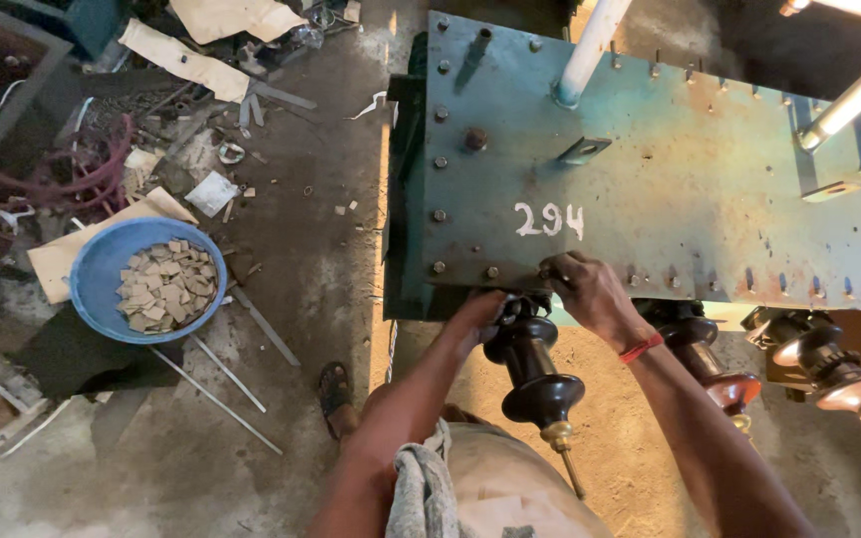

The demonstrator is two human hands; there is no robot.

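At the near edge of the green steel transformer lid (650,169), the left hand (480,317) wraps its fingers around the top of a dark brown porcelain bushing (535,374). The right hand (590,294) curls its fingers at the lid's rim just above it; what they pinch cannot be told. A blue bowl of card scraps (146,279) sits far left on the floor.

a rough repair workshop: a big green bolted metal tank (650,169) with dark insulators (535,364), a dusty concrete floor (321,259) littered with scrap (cardboard, rods), and a blue bowl (102,264).
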